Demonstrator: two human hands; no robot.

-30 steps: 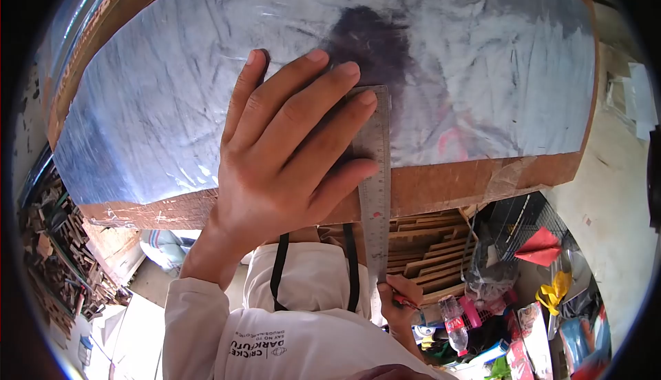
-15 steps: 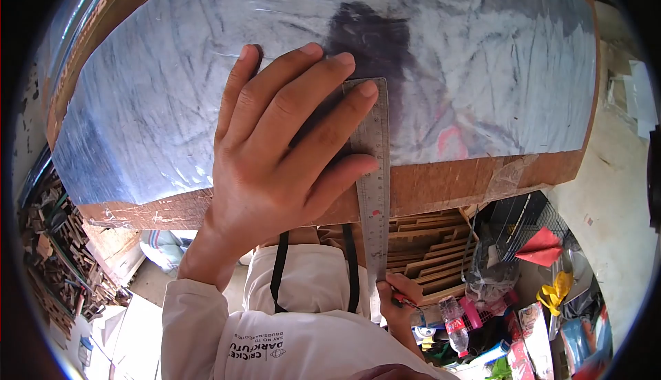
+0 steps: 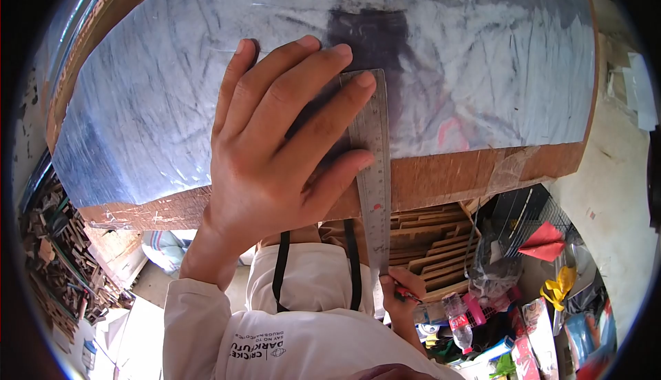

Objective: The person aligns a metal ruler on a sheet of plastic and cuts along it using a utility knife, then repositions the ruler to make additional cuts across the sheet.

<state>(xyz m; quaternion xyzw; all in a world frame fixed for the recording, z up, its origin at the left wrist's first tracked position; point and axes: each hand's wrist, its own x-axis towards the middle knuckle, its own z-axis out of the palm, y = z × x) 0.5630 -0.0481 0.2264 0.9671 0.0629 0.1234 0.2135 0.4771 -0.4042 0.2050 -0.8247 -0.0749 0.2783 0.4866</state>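
Observation:
My left hand (image 3: 265, 132) lies palm down with its fingers spread on a plastic-covered board (image 3: 482, 70). Its index fingertip and thumb rest on a steel ruler (image 3: 375, 166), which runs across the brown wooden edge (image 3: 447, 173) and sticks out past it towards my body. Near the ruler's lower end, my right hand (image 3: 399, 297) is closed round a small red-and-black tool (image 3: 406, 292); the tool's tip cannot be made out. The right fingers are close to the ruler, but contact is unclear.
Below the board to the right are stacked wooden strips (image 3: 441, 256), a wire rack (image 3: 537, 221), a plastic bottle (image 3: 458, 321), a red object (image 3: 542, 241) and a yellow one (image 3: 559, 287). Wood scraps (image 3: 62, 242) are piled at the left.
The ruler and my right hand have shifted slightly upward in view, away from my body. My left hand has moved slightly up and left in view, fingers still spread.

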